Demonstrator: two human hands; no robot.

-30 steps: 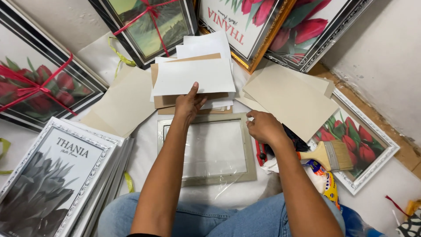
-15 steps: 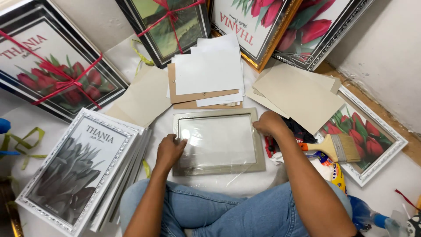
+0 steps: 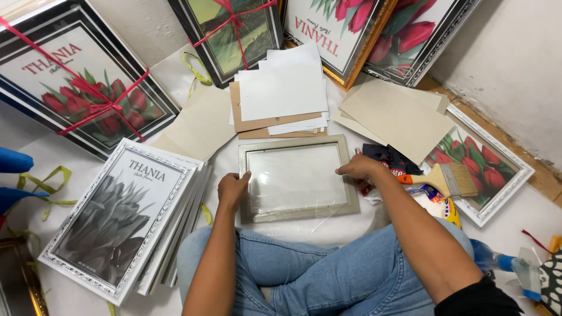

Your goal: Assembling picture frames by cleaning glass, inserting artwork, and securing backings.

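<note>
Bright, even light from overhead; shadows are soft and faint. Focus is sharp throughout. Wide-angle bending shows at the frame's edges.

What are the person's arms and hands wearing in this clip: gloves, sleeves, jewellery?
Both hands are bare: no gloves, rings or watch show on the left hand or the right hand. The forearms are uncovered. A black sleeve edge shows on the right upper arm. Blue jeans cover the legs.

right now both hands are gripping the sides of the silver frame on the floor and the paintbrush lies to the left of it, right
Not quite. The left hand and right hand do hold the sides of the silver frame, but the paintbrush lies to the right of it, past the right hand, beside a red tulip picture. The head view shows this.
</note>
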